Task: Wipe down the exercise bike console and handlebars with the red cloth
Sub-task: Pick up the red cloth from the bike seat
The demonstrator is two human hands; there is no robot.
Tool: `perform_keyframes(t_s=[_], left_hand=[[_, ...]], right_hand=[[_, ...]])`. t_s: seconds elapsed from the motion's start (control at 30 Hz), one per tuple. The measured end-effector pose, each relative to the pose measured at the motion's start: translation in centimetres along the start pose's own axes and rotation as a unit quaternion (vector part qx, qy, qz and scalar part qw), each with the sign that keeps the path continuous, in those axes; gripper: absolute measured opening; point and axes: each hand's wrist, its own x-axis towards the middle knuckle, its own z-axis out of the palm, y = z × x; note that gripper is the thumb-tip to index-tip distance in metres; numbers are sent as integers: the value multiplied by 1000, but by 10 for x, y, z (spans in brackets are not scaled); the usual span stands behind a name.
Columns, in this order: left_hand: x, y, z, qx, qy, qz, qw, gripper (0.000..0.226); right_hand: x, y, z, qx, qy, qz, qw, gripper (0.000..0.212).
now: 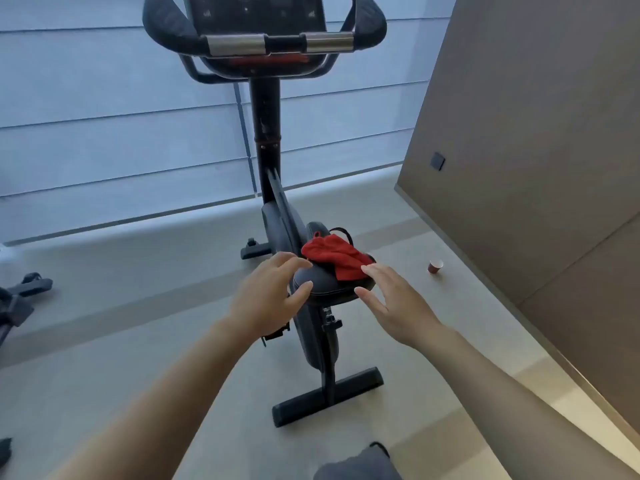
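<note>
I stood behind the exercise bike (pixel 277 216) and looked down along it. The red cloth (pixel 334 256) lay crumpled on the far right part of the black seat (pixel 313 282), and neither hand held it. My left grip (pixel 266 296) was released, its fingers spread and gently bent over the left side of the seat. Its fingertips came just beside the cloth's left edge, and its thumb lay over the seat's near part. I could not tell whether those fingers touched the cloth or the seat. My right grip (pixel 394 299) was released too, with its fingers held straight and pointing forward. Its fingertips reached the near right edge of the cloth, and its thumb was by the seat's right rim. Whether it touched anything there I could not tell.

Well above and beyond my hands, the dark console (pixel 252 12) sat at the top of the bike's upright post (pixel 265 109), cut off by the top edge of the view. The handlebars (pixel 166 29) curved up on either side of it, with two silver sleeves on the cross bar below the screen.

The bike stood on a pale floor (pixel 138 341), its rear foot bar (pixel 329 396) lying across beneath the seat. A small red cup (pixel 435 266) stood upright on the floor to the right, near the brown wall (pixel 519 133), well apart from the bike. Pale blinds (pixel 104 116) hung behind the bike. Some dark equipment (pixel 17 299) sat at the left edge.
</note>
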Motion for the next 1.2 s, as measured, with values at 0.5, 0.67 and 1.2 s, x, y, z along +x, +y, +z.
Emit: perform_keyframes(t_s=[0.5, 0.67, 1.2], left_hand=[[88, 6, 65, -40, -9, -239, 970, 40], [91, 9, 84, -64, -1, -315, 947, 42], [74, 10, 102, -76, 18, -388, 918, 42]], right_hand=[[156, 75, 11, -92, -170, -163, 968, 61], [180, 92, 20, -109, -215, -262, 934, 62], [171, 107, 73, 85, -99, -242, 961, 43]])
